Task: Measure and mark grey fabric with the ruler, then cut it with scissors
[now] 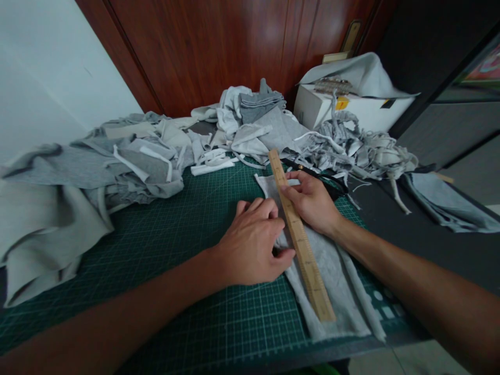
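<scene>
A wooden ruler (300, 237) lies lengthwise over a piece of grey knit fabric (336, 276) on the green cutting mat (187, 224). My right hand (312, 200) grips the ruler near its far end, thumb on top and fingers at its right side. At the fabric's left edge, my left hand (255, 242) is closed with its fingers curled down on the cloth. Its thumb points at the ruler's left side, and its fingertips are partly hidden. Dark-handled scissors (332, 182) lie just beyond my right hand, partly covered by it.
Grey and pale fabric pieces (128, 161) are heaped along the left and back. Tangled fabric strips (359, 143) sit at the back right, before a white box (304, 107). Folded grey cloth (453, 200) lies at the right. A wooden door (219, 47) stands behind.
</scene>
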Tool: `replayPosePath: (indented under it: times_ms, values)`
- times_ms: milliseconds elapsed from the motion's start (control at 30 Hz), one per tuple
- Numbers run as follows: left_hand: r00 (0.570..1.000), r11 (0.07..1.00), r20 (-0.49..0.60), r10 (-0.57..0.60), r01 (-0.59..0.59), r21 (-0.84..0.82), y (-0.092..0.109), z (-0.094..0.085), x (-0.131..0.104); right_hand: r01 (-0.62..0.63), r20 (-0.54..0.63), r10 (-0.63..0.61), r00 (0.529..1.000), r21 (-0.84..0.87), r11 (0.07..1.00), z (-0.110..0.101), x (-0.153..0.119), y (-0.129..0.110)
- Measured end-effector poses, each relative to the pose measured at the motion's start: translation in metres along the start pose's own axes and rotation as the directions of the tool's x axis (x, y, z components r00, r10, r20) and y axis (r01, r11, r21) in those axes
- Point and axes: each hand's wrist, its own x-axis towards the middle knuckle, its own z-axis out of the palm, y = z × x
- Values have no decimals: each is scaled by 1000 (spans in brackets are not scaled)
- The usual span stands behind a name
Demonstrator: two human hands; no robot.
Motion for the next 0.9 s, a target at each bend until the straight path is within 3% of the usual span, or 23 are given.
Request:
replayPosePath:
  times_ms: [267,533,633,800,900]
  values:
    - [999,991,37,39,-34,-127,-2,-5,-19,42,8,-42,999,-134,990,0,-3,-4]
    - [999,995,32,24,-21,-101,-3,-8,-32,213,112,-183,977,-396,893,5,-11,-11]
    - [999,996,27,39,-36,-85,-4,-10,-29,209,113,-180,977,-378,902,6,-11,-10]
    - [998,996,29,54,-52,-78,-6,-9,-28,131,109,-111,988,-200,971,5,-10,-7]
    - [1000,996,4,18,-17,-87,-6,-7,-29,171,138,-136,981,-283,944,6,-10,-8]
